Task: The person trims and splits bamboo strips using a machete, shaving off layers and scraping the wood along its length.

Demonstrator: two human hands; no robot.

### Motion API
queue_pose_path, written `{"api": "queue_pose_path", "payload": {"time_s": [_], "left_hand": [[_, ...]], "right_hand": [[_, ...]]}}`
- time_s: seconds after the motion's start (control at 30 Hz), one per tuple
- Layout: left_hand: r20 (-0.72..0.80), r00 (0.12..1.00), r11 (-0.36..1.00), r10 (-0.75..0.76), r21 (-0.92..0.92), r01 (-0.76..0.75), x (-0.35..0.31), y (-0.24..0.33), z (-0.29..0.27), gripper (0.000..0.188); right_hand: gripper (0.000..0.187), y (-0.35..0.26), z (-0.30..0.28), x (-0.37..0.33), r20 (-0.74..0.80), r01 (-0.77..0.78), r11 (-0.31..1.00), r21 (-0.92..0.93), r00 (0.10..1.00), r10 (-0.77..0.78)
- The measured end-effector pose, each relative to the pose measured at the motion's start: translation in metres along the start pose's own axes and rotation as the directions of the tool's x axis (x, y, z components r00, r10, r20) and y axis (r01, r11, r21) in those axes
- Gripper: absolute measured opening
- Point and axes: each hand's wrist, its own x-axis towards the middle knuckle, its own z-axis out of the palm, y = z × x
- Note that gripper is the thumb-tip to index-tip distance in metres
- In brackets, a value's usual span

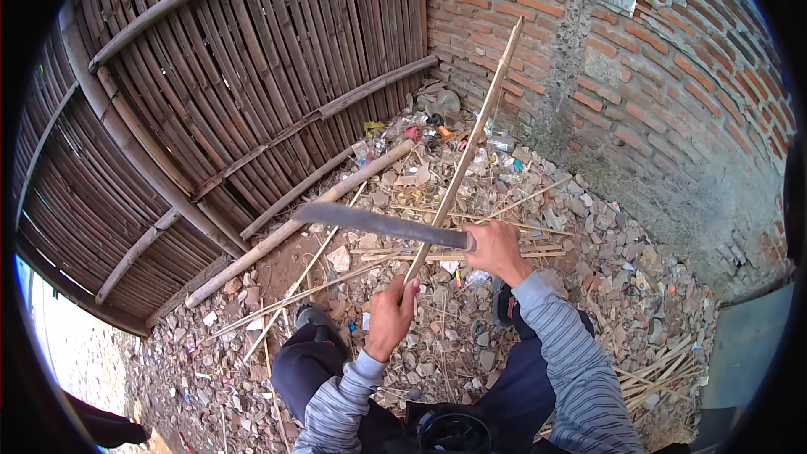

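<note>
My left hand point(391, 318) is closed around the lower end of a long split bamboo strip point(472, 145). The strip slants up and away to the right, its far tip standing in front of the brick wall. My right hand point(496, 252) grips a machete point(387, 225) by its handle, which the fingers mostly cover. Its dark, broad blade points left and crosses the bamboo strip a little above my left hand. Whether the edge bites into the strip or only lies against it, I cannot tell. The blade's tip is slightly blurred.
A slatted bamboo wall point(277, 59) stands on the left, a brick wall point(622, 109) on the right. A thick bamboo pole point(311, 217) and several thin strips point(294, 292) lie on the rubble. More split pieces point(660, 378) are piled at lower right. Litter point(437, 130) fills the far corner.
</note>
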Motion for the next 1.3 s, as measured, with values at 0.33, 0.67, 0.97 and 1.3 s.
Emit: {"api": "queue_pose_path", "payload": {"time_s": [0.33, 0.67, 0.97, 1.3], "left_hand": [[-0.140, 0.981, 0.943, 0.132, 0.322, -0.081, -0.003, -0.024, 0.011, 0.022], [-0.116, 0.990, 0.934, 0.083, 0.356, -0.037, 0.003, -0.015, 0.019, 0.020], [-0.171, 0.981, 0.913, 0.092, 0.408, -0.014, 0.011, -0.059, 0.026, 0.018], [-0.161, 0.986, 0.913, 0.051, 0.408, 0.019, 0.009, -0.039, 0.023, 0.022]], "right_hand": [[0.013, -0.027, -0.007, 0.011, 0.182, -0.147, 0.989, 0.001, 0.973, 0.145], [0.016, -0.039, 0.006, -0.010, 0.236, -0.134, 0.984, 0.118, 0.966, 0.103], [0.012, -0.077, 0.006, -0.021, 0.148, 0.098, 0.971, 0.218, 0.980, -0.132], [0.014, -0.017, 0.032, -0.014, 0.274, -0.168, 0.984, 0.058, 0.951, 0.146]]}}
